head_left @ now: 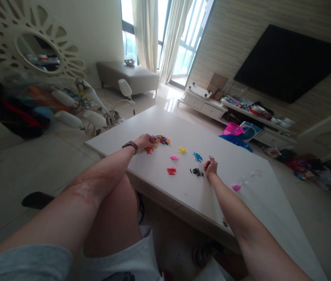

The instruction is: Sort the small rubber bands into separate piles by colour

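Note:
On the white table, my left hand [144, 141] is at the edge of a pile of small mixed-colour pieces [162, 140], its fingers bent together. What they hold, if anything, is too small to make out. My right hand [211, 167] rests on the tabletop with curled fingers, just right of a heap of small black pieces [197, 172]; the inside of the hand is hidden. Between the hands lie single-colour heaps: yellow pieces [182, 150], blue pieces [197, 157], pink pieces [174, 157] and red pieces [171, 171]. The kind of piece is unclear.
A bright pink item [236, 187] and a clear plastic object [255, 173] lie right of my right forearm. Beyond the white table [165, 121] are a lamp with white shades [95, 117], a bench [130, 76], a pink basket [232, 129] and a low cabinet [212, 111].

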`<move>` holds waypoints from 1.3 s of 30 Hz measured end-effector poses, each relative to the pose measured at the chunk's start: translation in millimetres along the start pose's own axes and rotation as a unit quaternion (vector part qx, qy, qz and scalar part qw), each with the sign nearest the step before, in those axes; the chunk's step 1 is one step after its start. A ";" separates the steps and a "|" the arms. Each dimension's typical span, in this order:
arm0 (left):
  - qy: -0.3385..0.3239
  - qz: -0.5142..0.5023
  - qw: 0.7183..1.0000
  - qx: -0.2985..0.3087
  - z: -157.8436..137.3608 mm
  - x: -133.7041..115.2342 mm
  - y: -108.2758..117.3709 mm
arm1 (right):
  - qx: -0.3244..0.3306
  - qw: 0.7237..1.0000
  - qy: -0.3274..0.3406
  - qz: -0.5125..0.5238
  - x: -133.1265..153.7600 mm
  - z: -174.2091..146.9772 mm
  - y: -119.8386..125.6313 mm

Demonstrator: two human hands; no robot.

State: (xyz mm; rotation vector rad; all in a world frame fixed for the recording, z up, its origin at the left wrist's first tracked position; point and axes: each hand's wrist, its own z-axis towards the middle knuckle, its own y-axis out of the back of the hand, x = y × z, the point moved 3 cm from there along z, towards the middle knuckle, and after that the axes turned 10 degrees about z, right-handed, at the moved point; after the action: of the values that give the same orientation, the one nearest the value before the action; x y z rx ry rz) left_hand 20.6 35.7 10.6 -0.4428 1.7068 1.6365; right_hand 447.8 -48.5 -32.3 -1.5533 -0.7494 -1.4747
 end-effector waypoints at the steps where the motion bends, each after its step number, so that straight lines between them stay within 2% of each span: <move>1: -0.004 0.005 1.000 0.004 -0.4 -0.3 -1.0 | -0.001 1.000 -0.002 -0.004 -0.1 0.0 -0.2; 5: -0.020 0.047 0.999 0.017 1.5 1.7 -5.9 | -0.006 1.000 -0.015 -0.016 0.0 0.8 -0.3; 9: -0.021 0.047 0.998 0.027 3.1 3.9 -9.5 | -0.010 0.999 -0.024 -0.020 0.9 2.2 0.2; 18: -0.018 0.013 0.999 -0.029 1.1 3.0 -2.7 | -0.005 0.999 -0.027 -0.029 1.3 2.4 -1.3; 28: -0.035 0.022 0.996 -0.079 7.4 12.2 2.7 | -0.013 0.999 -0.028 -0.033 -2.0 3.9 -0.5; 39: 0.025 0.037 0.995 -0.092 -0.6 17.1 13.4 | -0.014 0.999 -0.031 -0.027 -1.3 2.4 -1.1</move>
State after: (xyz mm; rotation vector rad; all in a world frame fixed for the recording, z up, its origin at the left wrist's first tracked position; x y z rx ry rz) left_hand -0.3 40.8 8.3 -0.5175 1.6315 1.8596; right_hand 447.8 -45.7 -33.2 -1.6168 -0.8158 -1.4884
